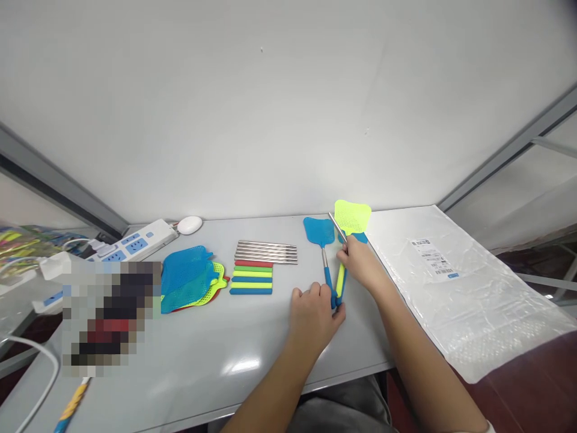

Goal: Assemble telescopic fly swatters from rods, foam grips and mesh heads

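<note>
On the grey table (198,361), a blue swatter (319,231) lies beside a yellow one (352,215). The left hand (312,313) grips the blue handle (327,278) near its end; the right hand (362,262) pinches a metal rod (336,226). Held near one end, it could tip, knocking them askew.

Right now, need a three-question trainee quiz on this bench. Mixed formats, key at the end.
1. Multiple choice: what does the right grip hold?
a) a red sleeve
b) a steel tube
c) a charging cable

2. True or false: the plastic bag lies to the right of the row of loose tubes.

3. Fill in the blank: in the row of coloured sleeves, the one closest to the loose tubes is ____.

Key: 1 b; 2 true; 3 red.
</note>
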Available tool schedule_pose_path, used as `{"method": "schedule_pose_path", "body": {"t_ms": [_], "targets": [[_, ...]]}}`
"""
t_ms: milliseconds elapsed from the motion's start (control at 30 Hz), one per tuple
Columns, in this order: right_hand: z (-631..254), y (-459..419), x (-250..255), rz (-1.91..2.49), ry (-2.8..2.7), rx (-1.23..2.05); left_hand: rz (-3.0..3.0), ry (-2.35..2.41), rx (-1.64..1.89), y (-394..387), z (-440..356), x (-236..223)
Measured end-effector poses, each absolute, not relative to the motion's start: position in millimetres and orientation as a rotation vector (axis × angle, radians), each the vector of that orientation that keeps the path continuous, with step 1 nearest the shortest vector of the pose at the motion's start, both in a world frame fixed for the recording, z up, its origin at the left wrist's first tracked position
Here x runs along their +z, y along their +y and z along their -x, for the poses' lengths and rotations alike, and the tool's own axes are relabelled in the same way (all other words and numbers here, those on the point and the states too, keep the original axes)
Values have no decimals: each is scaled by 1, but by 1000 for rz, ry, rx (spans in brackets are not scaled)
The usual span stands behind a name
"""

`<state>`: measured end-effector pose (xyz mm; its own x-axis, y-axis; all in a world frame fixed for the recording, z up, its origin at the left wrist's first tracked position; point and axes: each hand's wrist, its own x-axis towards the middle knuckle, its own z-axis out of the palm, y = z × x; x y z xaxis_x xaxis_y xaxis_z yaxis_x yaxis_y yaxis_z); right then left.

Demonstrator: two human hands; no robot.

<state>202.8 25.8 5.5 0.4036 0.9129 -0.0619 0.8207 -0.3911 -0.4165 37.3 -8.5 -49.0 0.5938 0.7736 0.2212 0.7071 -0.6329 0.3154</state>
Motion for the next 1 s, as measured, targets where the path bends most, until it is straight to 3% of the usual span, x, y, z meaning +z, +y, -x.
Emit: {"method": "schedule_pose_path", "body": {"t_ms": [333,1000], "targets": [[-201,16,-5,2296,-1491,488,-2649,1250,477,-7,-38,-47],[-189,15,-27,2389,-1406,297,-2468,1132,510,-5,-16,-48]]}}
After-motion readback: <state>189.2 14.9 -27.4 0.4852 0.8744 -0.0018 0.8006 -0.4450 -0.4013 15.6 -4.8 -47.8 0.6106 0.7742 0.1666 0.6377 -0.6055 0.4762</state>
